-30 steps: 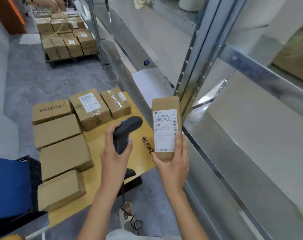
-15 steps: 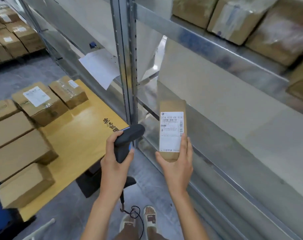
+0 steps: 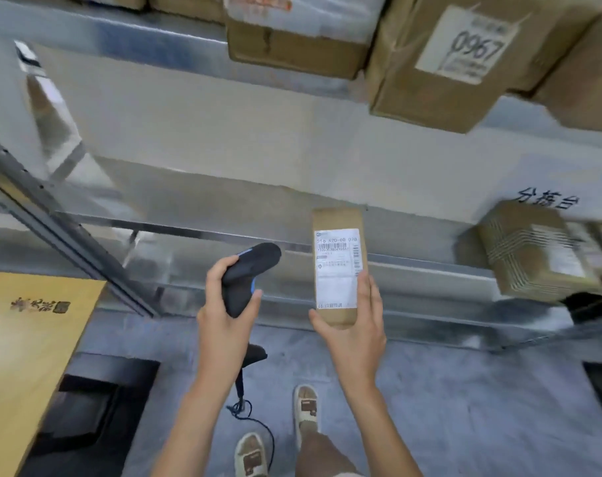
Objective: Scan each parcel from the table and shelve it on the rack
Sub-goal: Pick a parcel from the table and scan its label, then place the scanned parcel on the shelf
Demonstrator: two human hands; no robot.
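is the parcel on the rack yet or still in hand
Still in hand: the right hand grips the small parcel upright in front of the rack shelf, label facing the camera, not resting on it.

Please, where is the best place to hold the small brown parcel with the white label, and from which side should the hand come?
Probably the lower end, from below, as the right hand does now: thumb on one long edge, fingers on the other. The parcel is narrow, flat and upright, so this grip spans its width, leaves the label's barcode uncovered, and leaves the top end free to go toward the rack shelf.
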